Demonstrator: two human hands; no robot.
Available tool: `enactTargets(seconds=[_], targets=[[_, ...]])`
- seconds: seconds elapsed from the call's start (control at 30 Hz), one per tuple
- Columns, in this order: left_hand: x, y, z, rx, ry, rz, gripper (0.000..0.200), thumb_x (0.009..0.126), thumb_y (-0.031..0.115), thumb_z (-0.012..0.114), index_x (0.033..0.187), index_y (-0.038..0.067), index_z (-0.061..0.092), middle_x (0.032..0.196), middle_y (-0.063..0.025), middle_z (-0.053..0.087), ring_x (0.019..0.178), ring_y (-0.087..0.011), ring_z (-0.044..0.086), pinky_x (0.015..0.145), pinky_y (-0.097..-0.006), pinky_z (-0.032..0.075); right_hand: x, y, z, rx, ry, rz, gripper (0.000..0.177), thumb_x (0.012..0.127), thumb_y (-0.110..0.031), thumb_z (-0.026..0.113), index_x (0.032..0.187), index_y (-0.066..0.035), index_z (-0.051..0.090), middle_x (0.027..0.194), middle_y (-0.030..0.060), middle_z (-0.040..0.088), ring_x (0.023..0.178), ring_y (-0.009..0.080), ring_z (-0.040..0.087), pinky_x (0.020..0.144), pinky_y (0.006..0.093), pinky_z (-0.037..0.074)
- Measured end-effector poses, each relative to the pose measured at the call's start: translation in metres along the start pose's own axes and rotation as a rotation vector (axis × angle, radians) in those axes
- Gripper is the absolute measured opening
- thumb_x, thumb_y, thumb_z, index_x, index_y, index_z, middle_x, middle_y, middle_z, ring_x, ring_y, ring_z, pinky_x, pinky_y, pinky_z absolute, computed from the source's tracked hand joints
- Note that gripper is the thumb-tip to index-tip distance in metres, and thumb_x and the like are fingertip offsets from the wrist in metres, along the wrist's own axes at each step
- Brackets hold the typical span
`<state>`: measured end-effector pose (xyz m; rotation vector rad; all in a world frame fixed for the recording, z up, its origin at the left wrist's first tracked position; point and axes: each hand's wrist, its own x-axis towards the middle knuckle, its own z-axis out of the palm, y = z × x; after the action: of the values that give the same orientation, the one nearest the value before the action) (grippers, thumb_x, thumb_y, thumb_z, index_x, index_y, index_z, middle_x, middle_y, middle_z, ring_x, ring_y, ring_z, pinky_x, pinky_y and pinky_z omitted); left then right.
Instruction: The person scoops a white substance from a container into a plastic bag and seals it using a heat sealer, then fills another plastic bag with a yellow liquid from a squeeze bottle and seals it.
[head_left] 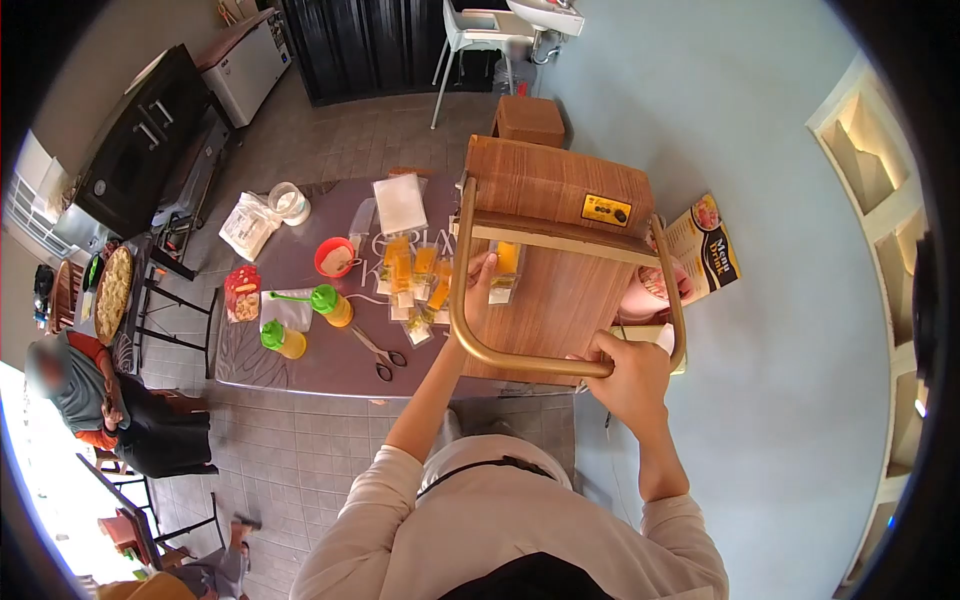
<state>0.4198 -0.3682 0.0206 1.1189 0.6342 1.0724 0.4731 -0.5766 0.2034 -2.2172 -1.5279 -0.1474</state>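
Observation:
A wood-patterned sealing machine (555,175) with a small yellow control label stands on the table in front of me. My right hand (634,376) is wrapped round its gold handle (525,361), near the front right corner. Inside the handle's frame, my left hand (481,285) holds a small clear sachet (507,262) with orange contents at the machine's sealing bar. Part of the left hand's grip is hidden by the handle. Left of the machine lies a pile of similar sachets (402,268), some overlapping.
On the table (300,365) are scissors (378,352), green-capped bottles (331,305), a red bowl (335,257), a white tub (289,203) and clear bags (399,204). A menu (705,250) stands by the wall at right. A person (110,400) stands at far left.

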Motion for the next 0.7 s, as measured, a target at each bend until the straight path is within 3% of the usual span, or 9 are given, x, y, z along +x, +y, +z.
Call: enactTargets(seconds=[0.7], targets=[[0.005, -0.010, -0.005, -0.004, -0.034, -0.045, 0.026, 0.087, 0.019, 0.060, 0.100, -0.003, 0.061, 0.088, -0.0037, 0.064, 0.080, -0.0073, 0.057, 0.073, -0.0199, 0.043, -0.008, 0.003, 0.015, 0.012, -0.039, 0.031, 0.030, 0.069, -0.029, 0.072, 0.060, -0.011, 0.050, 0.047, 0.0054, 0.050, 0.043, 0.0253, 0.051, 0.041, 0.0348, 0.036]])
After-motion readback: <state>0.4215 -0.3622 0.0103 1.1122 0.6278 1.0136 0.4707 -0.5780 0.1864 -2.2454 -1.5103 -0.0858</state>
